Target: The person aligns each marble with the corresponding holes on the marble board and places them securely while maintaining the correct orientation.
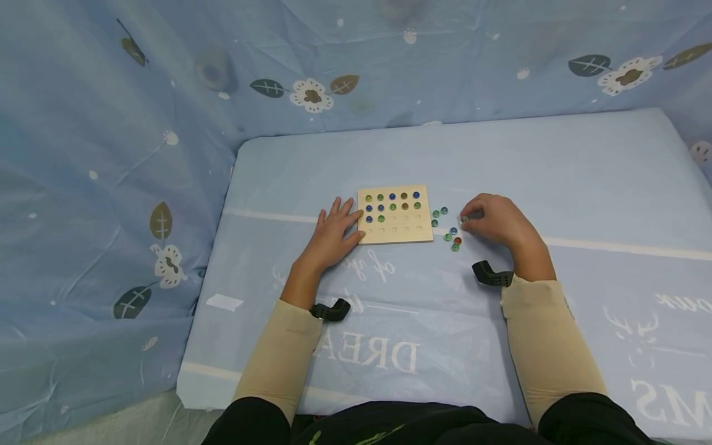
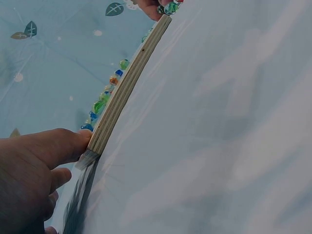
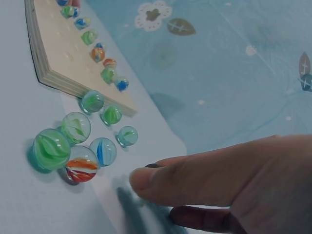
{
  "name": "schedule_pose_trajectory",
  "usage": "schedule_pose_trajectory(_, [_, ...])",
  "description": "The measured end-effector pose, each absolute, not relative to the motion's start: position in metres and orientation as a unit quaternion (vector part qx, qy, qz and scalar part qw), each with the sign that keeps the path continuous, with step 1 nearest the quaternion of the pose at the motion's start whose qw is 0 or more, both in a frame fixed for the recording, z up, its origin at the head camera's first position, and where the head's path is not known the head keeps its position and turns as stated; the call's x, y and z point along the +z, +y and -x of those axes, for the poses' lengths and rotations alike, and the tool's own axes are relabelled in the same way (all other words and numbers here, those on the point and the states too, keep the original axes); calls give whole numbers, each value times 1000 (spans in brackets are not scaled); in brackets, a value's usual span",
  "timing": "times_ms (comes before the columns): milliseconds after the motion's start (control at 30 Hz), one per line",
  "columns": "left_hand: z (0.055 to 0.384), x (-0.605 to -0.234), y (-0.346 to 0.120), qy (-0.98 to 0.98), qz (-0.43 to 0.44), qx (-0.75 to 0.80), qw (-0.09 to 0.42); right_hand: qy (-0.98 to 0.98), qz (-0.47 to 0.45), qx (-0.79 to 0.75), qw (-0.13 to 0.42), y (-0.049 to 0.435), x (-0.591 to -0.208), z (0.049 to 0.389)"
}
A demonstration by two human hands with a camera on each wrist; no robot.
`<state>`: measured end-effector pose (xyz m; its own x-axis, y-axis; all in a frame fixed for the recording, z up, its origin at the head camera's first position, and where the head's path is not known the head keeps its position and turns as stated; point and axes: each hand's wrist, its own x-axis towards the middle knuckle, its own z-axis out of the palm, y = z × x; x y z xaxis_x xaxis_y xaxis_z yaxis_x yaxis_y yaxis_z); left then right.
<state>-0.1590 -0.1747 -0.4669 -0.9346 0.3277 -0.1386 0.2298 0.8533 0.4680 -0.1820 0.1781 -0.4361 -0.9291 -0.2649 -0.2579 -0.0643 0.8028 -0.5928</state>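
Note:
A light wooden board [image 1: 400, 232] with rows of round dimples lies on the table. Glass marbles [image 1: 392, 207] fill its two far rows, and two more sit at the left of the third row. My left hand [image 1: 329, 238], fingers spread, touches the board's left edge with thumb and forefinger. In the left wrist view the thumb [image 2: 63, 146] meets the board's corner. Right of the board, my right hand [image 1: 497, 221] pinches a small marble [image 1: 464, 219] between thumb and fingertips; in the right wrist view the fingers mostly hide it.
Several loose marbles lie between the board and my right hand, among them a green one [image 3: 51, 150], a red-orange one [image 3: 81, 165] and a blue one [image 3: 103, 152]. A pale blue printed cloth [image 1: 367, 352] covers the table. Patterned curtains [image 1: 311, 37] hang behind it and at the left.

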Motion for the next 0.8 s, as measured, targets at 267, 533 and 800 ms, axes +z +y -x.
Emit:
schedule_pose_trajectory(267, [159,-466,-176,955,-152,229,108,941,49,-320,101,173,-437,183])
schedule_pose_trajectory(533, [159,-467,-176,955,-152,232,107,934,45,-348,71,160,-439,186])
schedule_pose_trajectory(800, [159,-466,-175,957,-151,225,109,932,80,-347,72,127,-437,185])
